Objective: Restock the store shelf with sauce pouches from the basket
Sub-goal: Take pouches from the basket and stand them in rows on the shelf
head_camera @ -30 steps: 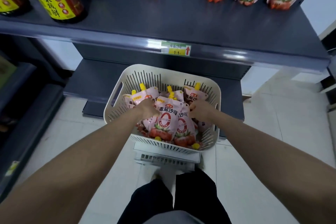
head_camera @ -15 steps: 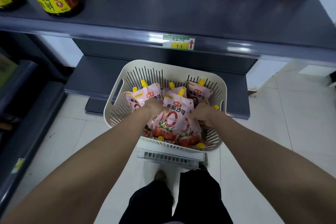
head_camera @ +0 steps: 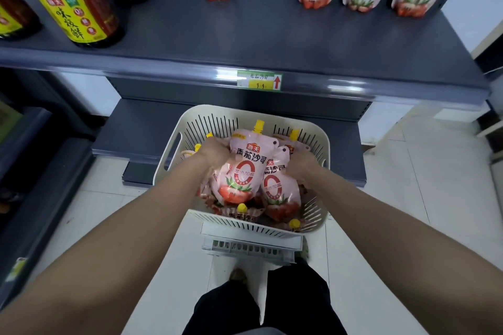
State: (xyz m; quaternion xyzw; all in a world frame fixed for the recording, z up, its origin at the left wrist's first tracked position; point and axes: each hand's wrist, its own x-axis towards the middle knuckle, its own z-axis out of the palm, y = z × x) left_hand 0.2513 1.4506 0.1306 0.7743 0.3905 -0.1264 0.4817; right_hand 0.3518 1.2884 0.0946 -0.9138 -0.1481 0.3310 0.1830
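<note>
Pouches rising: left hand (head_camera: 215, 151) grips the front pouch (head_camera: 242, 168), right hand (head_camera: 302, 164) the second pouch (head_camera: 280, 185), both now lifted above the basket (head_camera: 313, 215), shelf (head_camera: 272, 35) next.

pouch (head_camera: 243, 171) reading 番茄沙司, bottle label (head_camera: 79, 17) 味极鲜, shelf tag (head_camera: 259, 81) red arrow

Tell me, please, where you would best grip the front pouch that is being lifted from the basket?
Grip the front pouch at its upper shoulders below the yellow spout, from the sides: it stands upright, narrow on top, with a bulging, probably heavier bottom. The left hand already holds it there.
</note>
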